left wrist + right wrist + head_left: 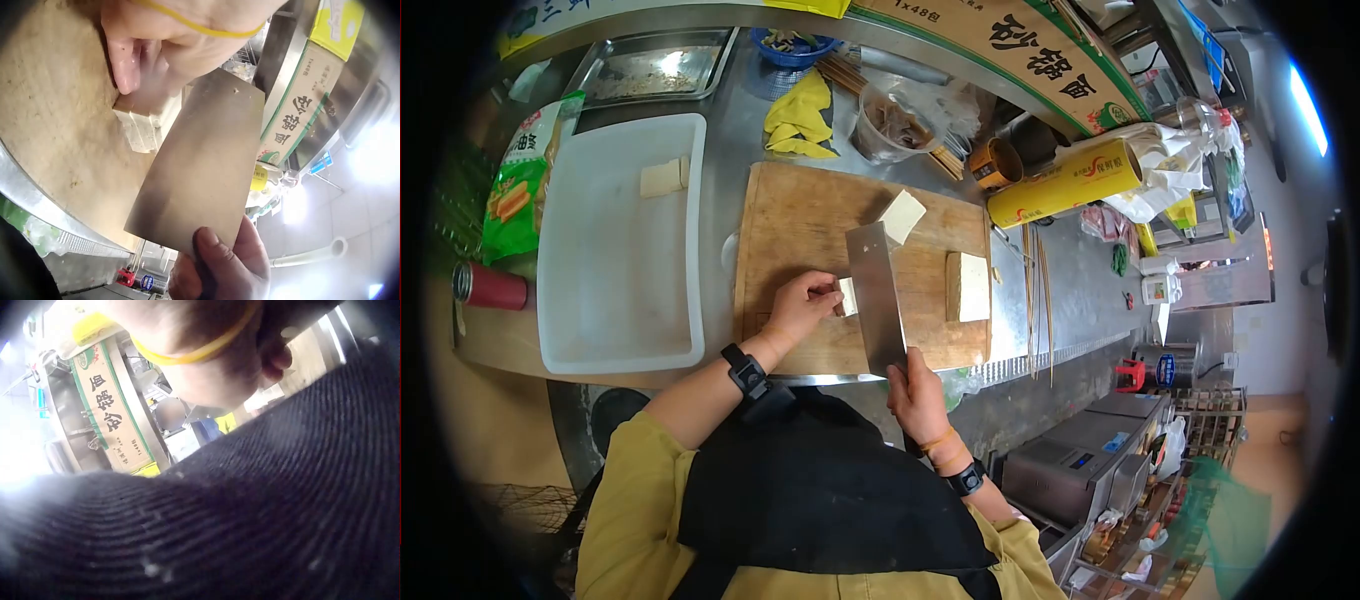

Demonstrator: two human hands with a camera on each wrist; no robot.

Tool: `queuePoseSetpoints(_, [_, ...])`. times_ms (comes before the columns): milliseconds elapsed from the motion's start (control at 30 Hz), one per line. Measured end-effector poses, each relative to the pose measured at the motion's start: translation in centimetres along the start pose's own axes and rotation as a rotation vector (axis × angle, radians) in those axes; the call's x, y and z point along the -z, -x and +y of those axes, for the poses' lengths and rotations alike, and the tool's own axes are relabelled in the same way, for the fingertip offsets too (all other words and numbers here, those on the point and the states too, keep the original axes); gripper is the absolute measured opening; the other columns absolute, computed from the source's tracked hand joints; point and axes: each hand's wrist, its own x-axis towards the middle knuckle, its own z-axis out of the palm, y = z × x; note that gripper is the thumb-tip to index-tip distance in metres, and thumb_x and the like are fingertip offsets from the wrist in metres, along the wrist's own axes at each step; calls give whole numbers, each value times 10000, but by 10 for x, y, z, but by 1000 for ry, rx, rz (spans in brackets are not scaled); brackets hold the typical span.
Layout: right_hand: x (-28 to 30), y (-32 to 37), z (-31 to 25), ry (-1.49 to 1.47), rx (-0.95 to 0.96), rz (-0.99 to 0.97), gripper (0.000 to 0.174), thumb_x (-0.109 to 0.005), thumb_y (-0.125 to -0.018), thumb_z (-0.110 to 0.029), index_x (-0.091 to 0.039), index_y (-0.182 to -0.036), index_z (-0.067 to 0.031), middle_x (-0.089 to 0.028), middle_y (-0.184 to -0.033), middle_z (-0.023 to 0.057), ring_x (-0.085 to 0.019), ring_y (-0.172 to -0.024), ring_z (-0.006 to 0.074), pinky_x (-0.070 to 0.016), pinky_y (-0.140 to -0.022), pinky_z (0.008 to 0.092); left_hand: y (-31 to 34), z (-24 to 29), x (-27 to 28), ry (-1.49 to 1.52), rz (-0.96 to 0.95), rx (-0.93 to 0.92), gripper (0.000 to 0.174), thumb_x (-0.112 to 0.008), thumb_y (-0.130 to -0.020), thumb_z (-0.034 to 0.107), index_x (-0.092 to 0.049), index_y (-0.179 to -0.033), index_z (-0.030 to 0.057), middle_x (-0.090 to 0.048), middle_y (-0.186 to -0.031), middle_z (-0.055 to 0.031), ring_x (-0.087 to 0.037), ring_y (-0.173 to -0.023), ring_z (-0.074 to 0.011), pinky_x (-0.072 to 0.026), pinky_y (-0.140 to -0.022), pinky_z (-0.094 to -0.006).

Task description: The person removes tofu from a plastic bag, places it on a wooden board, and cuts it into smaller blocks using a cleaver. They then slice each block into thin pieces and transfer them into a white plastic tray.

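Near the front of a wooden cutting board (800,215), my left hand (802,306) grips a small white block of tofu (847,297) between thumb and fingers. Cut lines split that tofu into slices in the left wrist view, with the fingertips on its browned top. My right hand (920,400) holds a cleaver (876,300) by its handle, the broad blade standing just right of the tofu. Two more tofu blocks lie on the board: one behind the blade (902,216), one at the right edge (969,287). A dark ribbed cloth fills much of the right wrist view.
Left of the board stands a white plastic tray (615,275) with tofu pieces (663,178) inside. A yellow cloth (800,115), a clear tub (890,125) and a yellow cling film box (1068,183) line the back. Skewers (1038,300) lie to the right.
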Motion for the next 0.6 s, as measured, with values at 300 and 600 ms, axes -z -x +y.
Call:
queuePoseSetpoints(300, [-11, -2, -3, 114, 47, 37, 168, -535, -905, -48, -414, -1011, -1, -599, -801, 288, -569, -778, 501, -451, -645, 535, -4, -7, 1, -91, 13, -28, 282, -749, -813, 146, -649, -1036, 6, -681, -856, -84, -632, -747, -115, -531, -689, -258])
queuePoseSetpoints(600, [-46, -26, 29, 304, 100, -2, 273, -539, -902, -55, -391, -1113, 33, -593, -652, 247, -605, -621, 428, -465, -544, 487, -2, 5, 3, -319, 23, -107, 497, -783, -768, 263, -582, -1132, -9, -635, -995, -161, -639, -884, -221, -523, -791, -308])
